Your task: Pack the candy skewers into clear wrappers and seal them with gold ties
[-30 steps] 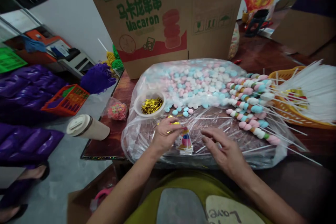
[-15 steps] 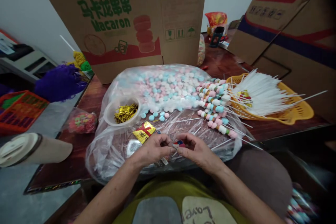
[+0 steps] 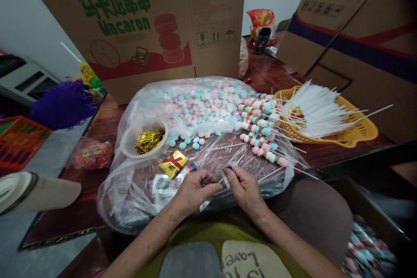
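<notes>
Olive-green top; grey and cream patches, dark lettering.

Small packet [image 3: 227, 174]: white, dark blue and red markings, tilted, partly hidden, pinched in right hand [image 3: 246, 191]. Blue-and-red printed packet [image 3: 192, 166]: partly covered, lying on clear plastic [image 3: 137, 202].

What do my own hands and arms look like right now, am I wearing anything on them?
Your left hand and right hand wear no gloves. The left forearm and right forearm show no sleeve, watch or bracelet. I can't tell about rings.
</notes>
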Motion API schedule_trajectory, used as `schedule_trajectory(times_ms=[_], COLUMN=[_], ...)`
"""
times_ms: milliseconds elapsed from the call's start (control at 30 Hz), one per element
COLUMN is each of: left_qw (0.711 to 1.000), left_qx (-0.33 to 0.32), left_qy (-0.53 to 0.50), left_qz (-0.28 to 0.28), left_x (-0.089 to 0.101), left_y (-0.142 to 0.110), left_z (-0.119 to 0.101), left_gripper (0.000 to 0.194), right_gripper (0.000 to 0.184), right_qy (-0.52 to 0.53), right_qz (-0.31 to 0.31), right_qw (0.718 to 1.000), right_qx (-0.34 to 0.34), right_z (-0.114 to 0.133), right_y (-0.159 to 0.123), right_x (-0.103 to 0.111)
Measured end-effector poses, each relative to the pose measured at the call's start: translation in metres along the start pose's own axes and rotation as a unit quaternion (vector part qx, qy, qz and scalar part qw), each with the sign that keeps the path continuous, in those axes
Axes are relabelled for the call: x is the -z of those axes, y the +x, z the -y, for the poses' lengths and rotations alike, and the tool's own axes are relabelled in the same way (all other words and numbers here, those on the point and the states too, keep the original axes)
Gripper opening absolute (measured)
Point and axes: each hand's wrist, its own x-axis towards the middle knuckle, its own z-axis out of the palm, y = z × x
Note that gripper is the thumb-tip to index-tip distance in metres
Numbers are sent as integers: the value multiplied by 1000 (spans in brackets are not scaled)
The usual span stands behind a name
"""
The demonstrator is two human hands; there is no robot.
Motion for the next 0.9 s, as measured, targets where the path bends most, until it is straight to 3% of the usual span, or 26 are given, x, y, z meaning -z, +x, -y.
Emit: schedule_trajectory(times_ms=[133, 267, 333, 400, 467, 533, 633, 733, 833, 900], left_qw=[1000, 999, 996, 990, 987, 993, 1000, 999, 994, 982], left_qx=[-9, -42, -68, -87, -82, -47, 3, -4, -95, -153], left_qy=[-22, 15, 45, 80, 101, 89, 11, -36, 48, 108], left_qz=[4, 3, 33, 81, 92, 55, 18, 16, 13, 0], left_x=[5, 14, 20, 28, 33, 34, 27, 19, 19, 25], left_y=[-1, -3, -4, -5, -7, -11, -16, -17, -16, -17], left_z=[1, 6, 6, 4, 2, 2, 4, 8, 12, 14], left_gripper=[23, 25, 26, 29, 28, 20, 27, 23, 28, 32], right_gripper=[43, 33, 25, 23, 25, 28, 36, 42, 47, 48], right_qy=[23, 66, 108, 126, 93, 38, -21, -62, -84, -123], right_qz=[38, 140, 195, 213, 182, 136, 80, 52, 35, -15], right_qw=[999, 988, 974, 968, 979, 990, 996, 996, 995, 991], right_qx=[-21, -19, -27, -34, -22, 1, 24, 43, 41, 46], right_z=[-1, 8, 13, 15, 15, 12, 8, 8, 4, -7], right_y=[4, 10, 14, 17, 17, 14, 7, 3, 7, 12], right_x=[2, 9, 10, 9, 6, 1, -7, -12, 10, 46])
